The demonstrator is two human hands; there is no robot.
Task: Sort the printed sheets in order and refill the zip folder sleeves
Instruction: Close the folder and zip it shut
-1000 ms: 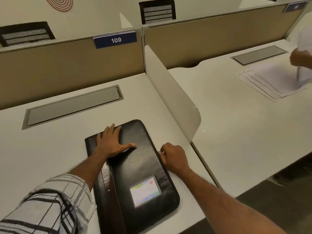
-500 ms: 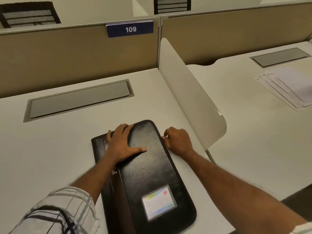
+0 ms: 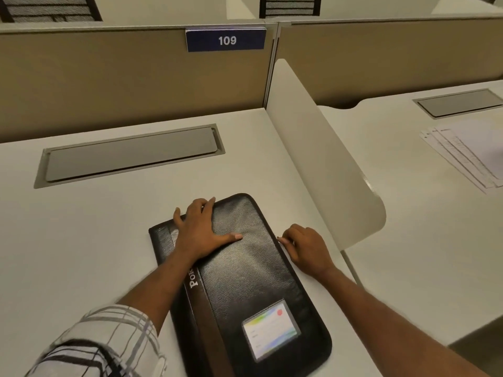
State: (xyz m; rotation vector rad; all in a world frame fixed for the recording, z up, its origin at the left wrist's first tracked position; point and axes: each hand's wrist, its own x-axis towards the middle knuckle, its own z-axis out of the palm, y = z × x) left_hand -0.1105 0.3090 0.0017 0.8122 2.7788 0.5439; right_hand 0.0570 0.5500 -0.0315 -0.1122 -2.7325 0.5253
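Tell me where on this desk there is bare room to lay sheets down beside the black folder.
Widest bare patch: the desk left of the zip folder. A narrower strip lies between the folder and the grey hatch. It is crowded on the right: the right hand sits in the gap between folder and white divider.

One wide-angle view, worn on the person's head, looks forward and steeply down over the counter (image 3: 81, 240). The zip folder (image 3: 253, 268) lies close under the lens, just below centre. The left forearm (image 3: 152, 289) and right forearm (image 3: 381, 317) enter from the bottom edge and reach toward it. Beyond the folder the view reaches the tan partition (image 3: 109, 85) and its 109 plate (image 3: 226, 40). Right of the folder it takes in the white divider (image 3: 326, 164) and, well apart at the frame's edge, the printed sheets (image 3: 468, 156).
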